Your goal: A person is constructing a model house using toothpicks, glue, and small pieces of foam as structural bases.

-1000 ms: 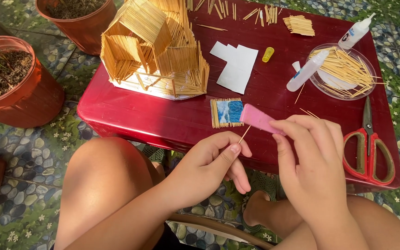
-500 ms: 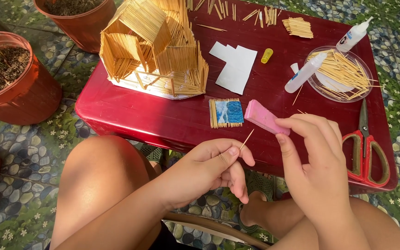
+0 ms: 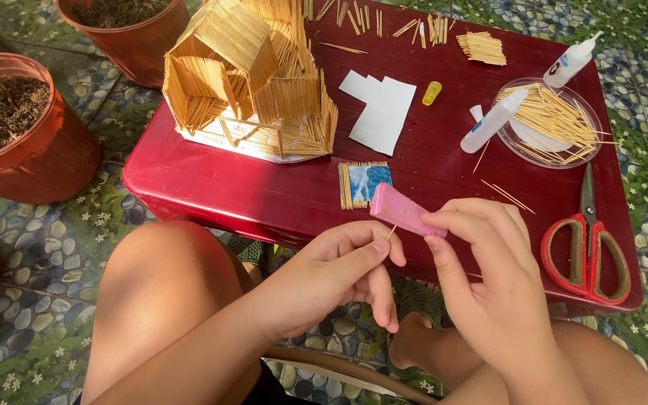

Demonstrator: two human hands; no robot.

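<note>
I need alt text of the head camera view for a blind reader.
A left hand pinches a thin stick against a pink block held by the right hand, above a red table bearing a stick house and scissors.

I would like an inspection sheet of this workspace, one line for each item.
Surface: dark red plastic table, low, glossy.
Job's things: pink flat block; thin wooden stick touching its lower edge.
Clutter: toothpick house model; white paper pieces; red-handled scissors; two white glue bottles; clear dish of toothpicks; small toothpick mat.
Grippers: left hand pinches the stick; right hand holds the block.
Cables: nothing seen.
Surroundings: terracotta flower pots; pebble-patterned floor.
</note>
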